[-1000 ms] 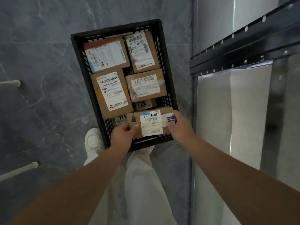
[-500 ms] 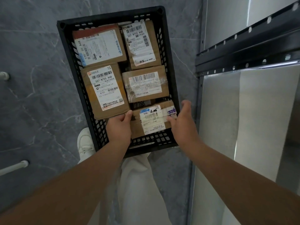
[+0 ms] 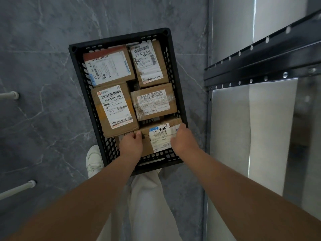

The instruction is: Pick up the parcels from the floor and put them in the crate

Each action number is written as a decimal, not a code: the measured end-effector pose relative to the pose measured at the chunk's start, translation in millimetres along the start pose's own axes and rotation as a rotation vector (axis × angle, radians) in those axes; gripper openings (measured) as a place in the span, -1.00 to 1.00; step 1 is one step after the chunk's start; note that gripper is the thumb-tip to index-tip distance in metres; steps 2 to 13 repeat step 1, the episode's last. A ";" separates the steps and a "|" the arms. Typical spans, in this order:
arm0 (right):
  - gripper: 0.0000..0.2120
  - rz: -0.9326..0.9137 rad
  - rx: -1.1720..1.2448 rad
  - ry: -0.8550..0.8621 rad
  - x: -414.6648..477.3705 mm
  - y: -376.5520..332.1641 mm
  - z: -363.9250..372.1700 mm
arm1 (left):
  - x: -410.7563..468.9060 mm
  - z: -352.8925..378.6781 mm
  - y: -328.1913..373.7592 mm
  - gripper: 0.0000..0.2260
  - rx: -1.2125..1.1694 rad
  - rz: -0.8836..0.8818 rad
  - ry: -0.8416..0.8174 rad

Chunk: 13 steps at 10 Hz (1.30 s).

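A black slatted crate (image 3: pixel 119 39) stands on the grey marble floor and holds several labelled cardboard parcels. The nearest parcel (image 3: pixel 159 136), brown with a white label marked 530, lies at the crate's near end, below the level of the large parcel (image 3: pixel 114 108) beside it. My left hand (image 3: pixel 131 145) grips its left end with curled fingers. My right hand (image 3: pixel 184 140) lies over its right end, fingers curled down by the crate's right wall. Much of this parcel is hidden under both hands.
A metal shelving unit with a black perforated rail (image 3: pixel 260 54) and shiny panels (image 3: pixel 231 136) stands close on the right. Two white tube legs (image 3: pixel 17 188) stick in from the left. My white shoe (image 3: pixel 93 160) and trouser leg are right against the crate's near wall.
The parcel in my hands has sunk into the crate's near end. My right hand, spread beside it half a second ago, has closed over its right end.
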State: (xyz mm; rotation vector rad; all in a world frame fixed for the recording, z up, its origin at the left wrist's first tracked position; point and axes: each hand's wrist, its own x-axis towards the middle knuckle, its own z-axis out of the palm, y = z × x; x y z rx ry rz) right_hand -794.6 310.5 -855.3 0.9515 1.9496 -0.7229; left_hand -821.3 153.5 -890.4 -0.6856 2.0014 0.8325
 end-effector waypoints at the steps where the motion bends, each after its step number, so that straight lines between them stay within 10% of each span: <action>1: -0.71 -0.002 0.032 -0.020 -10.1 -8.7 -15.9 | -15.2 -7.8 16.1 -0.65 0.192 -0.043 -0.039; 13: -0.71 -0.002 0.032 -0.020 -10.1 -8.7 -15.9 | -15.2 -7.8 16.1 -0.65 0.192 -0.043 -0.039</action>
